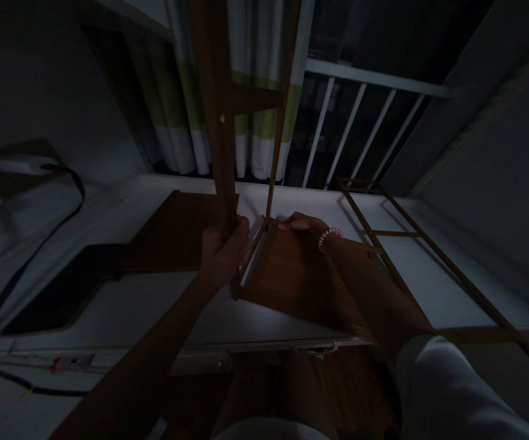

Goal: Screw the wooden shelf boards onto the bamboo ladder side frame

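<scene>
My left hand (222, 249) is wrapped round the near post of an upright wooden frame (217, 146), low down. A crossbar joins this post to a thinner rear one. Beside the frame's foot, on the right, a brown wooden shelf panel (301, 275) lies on the white surface. My right hand (303, 222) grips the panel's far edge near the rear post, with thumb and fingers close together; a beaded bracelet is on that wrist. The dim light hides how the panel and the frame meet.
A second wooden frame (457, 281) lies at the right. Another wooden panel (172, 235) and a dark flat slab (62, 293) are at the left on the white surface (186, 315). A black cable (30, 260) runs down from a wall plug. Curtains and a railing (360, 79) stand behind.
</scene>
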`<action>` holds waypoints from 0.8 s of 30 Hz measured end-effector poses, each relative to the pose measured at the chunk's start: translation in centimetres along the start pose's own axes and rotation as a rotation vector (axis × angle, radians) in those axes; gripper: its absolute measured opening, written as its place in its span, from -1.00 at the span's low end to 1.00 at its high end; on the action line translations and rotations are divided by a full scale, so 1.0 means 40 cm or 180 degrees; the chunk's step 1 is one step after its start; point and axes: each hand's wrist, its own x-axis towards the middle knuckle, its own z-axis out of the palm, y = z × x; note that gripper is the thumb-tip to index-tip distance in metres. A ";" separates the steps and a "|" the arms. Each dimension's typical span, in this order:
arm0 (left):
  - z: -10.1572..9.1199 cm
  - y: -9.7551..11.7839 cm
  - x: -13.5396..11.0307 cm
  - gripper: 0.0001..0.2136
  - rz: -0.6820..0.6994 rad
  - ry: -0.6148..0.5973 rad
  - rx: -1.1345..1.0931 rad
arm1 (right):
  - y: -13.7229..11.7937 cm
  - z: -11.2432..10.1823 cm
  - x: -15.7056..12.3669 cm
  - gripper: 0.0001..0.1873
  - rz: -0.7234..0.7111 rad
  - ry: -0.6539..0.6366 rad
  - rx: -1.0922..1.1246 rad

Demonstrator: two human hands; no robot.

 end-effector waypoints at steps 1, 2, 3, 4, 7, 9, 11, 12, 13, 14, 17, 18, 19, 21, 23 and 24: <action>0.000 -0.001 0.000 -0.70 -0.0010 -0.0026 0.0020 | -0.003 0.001 -0.002 -0.58 0.0020 0.0016 -0.0027; -0.001 -0.001 -0.001 -0.71 -0.0024 -0.0041 0.0039 | -0.006 0.003 -0.004 -0.59 0.0048 0.0037 -0.0044; 0.000 -0.002 -0.001 -0.71 -0.0038 -0.0042 0.0051 | -0.009 0.004 -0.006 -0.60 0.0079 0.0055 -0.0055; 0.000 -0.001 -0.002 -0.72 -0.0038 -0.0027 0.0047 | -0.011 0.005 -0.007 -0.60 0.0111 0.0068 -0.0065; 0.004 0.001 -0.002 -0.71 -0.0004 0.0012 0.0000 | -0.010 0.008 -0.005 -0.60 0.0114 0.0061 -0.0069; 0.006 0.003 -0.002 -0.70 0.0020 0.0015 -0.0021 | -0.004 0.008 -0.002 -0.60 0.0046 0.0047 -0.0021; 0.007 0.005 -0.001 -0.69 -0.0007 0.0009 -0.0035 | 0.002 0.008 0.000 -0.60 -0.0025 -0.0003 0.0069; 0.007 0.006 -0.001 -0.69 -0.0028 0.0002 -0.0039 | 0.005 0.008 0.000 -0.61 -0.0063 -0.0031 0.0106; 0.007 0.007 -0.001 -0.68 -0.0044 -0.0007 -0.0042 | 0.007 0.008 0.000 -0.61 -0.0107 -0.0043 0.0128; 0.006 0.008 0.000 -0.69 -0.0041 -0.0010 -0.0049 | 0.007 0.008 0.000 -0.61 -0.0153 -0.0048 0.0134; 0.005 0.008 0.000 -0.70 -0.0012 0.0004 -0.0029 | 0.008 0.010 0.002 -0.63 -0.0271 0.0020 0.0099; 0.005 0.007 0.000 -0.71 0.0002 0.0022 -0.0017 | 0.008 0.010 0.004 -0.64 -0.0283 0.0048 0.0077; 0.005 0.006 0.001 -0.72 0.0012 0.0029 -0.0011 | 0.009 0.012 0.006 -0.64 -0.0284 0.0071 0.0059; 0.003 0.005 0.002 -0.72 0.0017 0.0020 -0.0008 | 0.012 0.015 0.012 -0.64 -0.0275 0.0099 0.0036; 0.002 0.003 0.003 -0.71 0.0024 0.0010 -0.0030 | 0.013 0.019 0.016 -0.63 -0.0261 0.0115 -0.0027; 0.002 0.003 0.003 -0.71 0.0013 0.0002 -0.0034 | 0.013 0.022 0.018 -0.62 -0.0250 0.0127 -0.0084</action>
